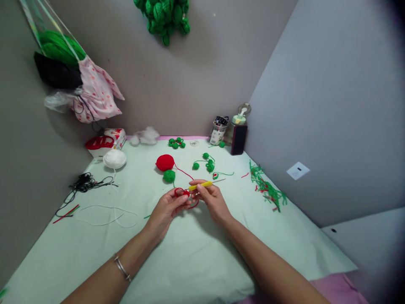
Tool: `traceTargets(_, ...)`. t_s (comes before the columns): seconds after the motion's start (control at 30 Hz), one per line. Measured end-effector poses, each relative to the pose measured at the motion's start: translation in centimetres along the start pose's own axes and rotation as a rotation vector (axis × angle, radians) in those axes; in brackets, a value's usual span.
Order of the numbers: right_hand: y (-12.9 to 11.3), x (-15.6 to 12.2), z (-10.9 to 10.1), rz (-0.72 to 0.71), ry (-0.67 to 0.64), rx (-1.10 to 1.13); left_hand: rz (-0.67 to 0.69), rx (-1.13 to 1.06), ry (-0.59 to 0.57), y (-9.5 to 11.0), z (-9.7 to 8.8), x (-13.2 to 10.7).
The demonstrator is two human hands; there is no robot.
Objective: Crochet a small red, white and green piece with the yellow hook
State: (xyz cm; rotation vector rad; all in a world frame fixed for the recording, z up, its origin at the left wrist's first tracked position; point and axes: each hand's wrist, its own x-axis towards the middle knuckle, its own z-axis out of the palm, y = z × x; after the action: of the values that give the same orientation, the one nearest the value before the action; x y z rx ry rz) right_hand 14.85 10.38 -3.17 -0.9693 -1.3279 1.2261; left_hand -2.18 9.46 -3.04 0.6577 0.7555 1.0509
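Observation:
Between finger and thumb, my left hand [166, 211] pinches a small piece of red crochet [182, 192] with a loop standing up at its left. My right hand [213, 202] is closed on a crochet hook [200, 185] with a yellow handle; its thin metal end points right, away from the red piece. Red yarn [183, 170] runs from a red yarn ball [165, 162] down toward my hands. Just in front of that ball sits a green yarn ball [168, 176]. My fingers hide part of the red piece.
Small green crocheted balls [209, 164] lie beyond my hands. Yarn scraps [267, 188] are heaped at right. At left are a white yarn ball [114, 159] and tangled black cord [88, 182]. A phone [238, 139] leans by a jar at the back; bags [98, 86] hang at left.

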Motion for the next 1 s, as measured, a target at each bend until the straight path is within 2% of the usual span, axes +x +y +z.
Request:
traceTargets(0.3, 0.1, 0.2, 0.3, 0.012, 0.002, -0.036, 0.015, 0.044, 0.022, -0.9, -0.3, 0.3)
traceTargets(0.63, -0.2, 0.7, 0.1, 0.096, -0.064, 0.006, -0.007, -0.028, 0.010, -0.5, -0.7, 0.5)
traceTargets(1.0, 0.8, 1.0, -0.6, 0.197, -0.050, 0.029, -0.066, -0.052, 0.041, -0.7, -0.7, 0.6)
